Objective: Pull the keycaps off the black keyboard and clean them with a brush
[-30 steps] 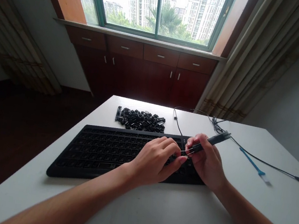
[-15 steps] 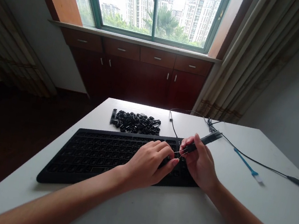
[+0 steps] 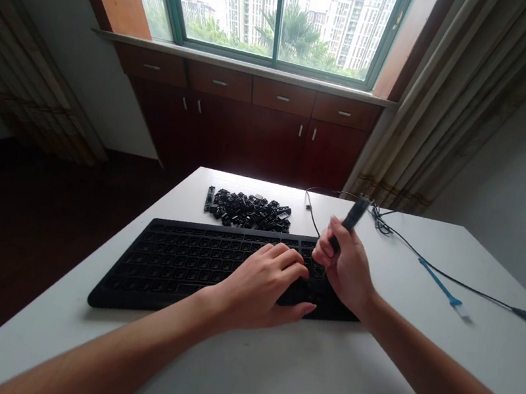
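Note:
A black computer keyboard (image 3: 172, 264) lies on the white table (image 3: 378, 382), with my left hand (image 3: 262, 283) resting over its right part, fingers spread on the keys. My right hand (image 3: 345, 263) grips a black-handled wire keycap puller (image 3: 352, 216), held nearly upright above the keyboard's right end. Its wire tips are hidden by my hand or too thin to see. A heap of black keycaps (image 3: 248, 211) lies just beyond the keyboard.
A black cable (image 3: 450, 273) loops across the table's far right, and a blue strip (image 3: 439, 285) lies beside it. Behind the table's far edge stand wooden cabinets (image 3: 248, 128) under a window. The table's front edge is near my forearms.
My right hand has lifted the puller off the keys and turned it from slanting rightward to nearly upright. The puller's tips have moved away from my left hand, which has shifted slightly.

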`<action>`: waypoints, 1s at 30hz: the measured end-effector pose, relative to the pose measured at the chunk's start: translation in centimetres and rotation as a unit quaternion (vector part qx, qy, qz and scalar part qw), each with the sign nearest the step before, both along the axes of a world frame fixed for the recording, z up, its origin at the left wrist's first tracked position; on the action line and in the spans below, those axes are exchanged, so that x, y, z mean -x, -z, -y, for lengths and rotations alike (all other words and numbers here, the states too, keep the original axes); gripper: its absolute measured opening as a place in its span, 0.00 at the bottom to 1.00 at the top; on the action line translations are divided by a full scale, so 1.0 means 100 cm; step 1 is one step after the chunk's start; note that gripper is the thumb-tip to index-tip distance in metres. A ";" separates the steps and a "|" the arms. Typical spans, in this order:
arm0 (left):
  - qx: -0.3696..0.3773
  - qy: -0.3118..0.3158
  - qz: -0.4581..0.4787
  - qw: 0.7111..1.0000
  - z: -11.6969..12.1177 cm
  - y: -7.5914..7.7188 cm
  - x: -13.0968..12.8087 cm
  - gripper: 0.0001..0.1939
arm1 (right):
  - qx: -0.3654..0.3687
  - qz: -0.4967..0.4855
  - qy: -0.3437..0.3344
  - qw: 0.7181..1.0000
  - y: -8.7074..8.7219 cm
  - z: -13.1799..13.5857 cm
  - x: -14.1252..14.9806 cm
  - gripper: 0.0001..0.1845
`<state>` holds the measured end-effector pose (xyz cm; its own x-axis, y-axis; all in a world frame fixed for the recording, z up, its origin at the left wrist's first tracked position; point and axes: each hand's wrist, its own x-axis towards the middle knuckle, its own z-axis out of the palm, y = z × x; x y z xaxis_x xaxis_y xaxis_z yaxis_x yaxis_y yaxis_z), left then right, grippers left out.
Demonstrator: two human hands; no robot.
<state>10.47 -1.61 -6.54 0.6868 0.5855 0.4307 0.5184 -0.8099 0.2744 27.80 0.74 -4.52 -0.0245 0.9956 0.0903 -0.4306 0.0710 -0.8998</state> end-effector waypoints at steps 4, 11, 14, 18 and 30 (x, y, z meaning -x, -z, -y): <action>-0.005 -0.002 0.000 1.000 0.001 0.001 0.000 0.17 | 0.034 -0.015 0.014 0.999 -0.003 0.001 0.011 0.21; 0.000 0.005 0.020 1.000 -0.001 0.004 -0.001 0.16 | 0.036 -0.009 0.044 0.998 0.007 0.013 0.003 0.21; 0.008 0.006 0.031 0.999 -0.002 0.003 -0.001 0.14 | 0.040 0.006 0.018 0.999 0.013 0.014 0.004 0.20; 0.012 0.004 0.034 0.999 -0.002 0.003 -0.002 0.13 | 0.023 0.018 0.029 0.999 0.013 0.014 0.006 0.20; 0.018 0.017 0.040 0.999 -0.003 0.001 -0.001 0.14 | 0.015 0.055 0.050 0.997 0.019 0.015 0.005 0.19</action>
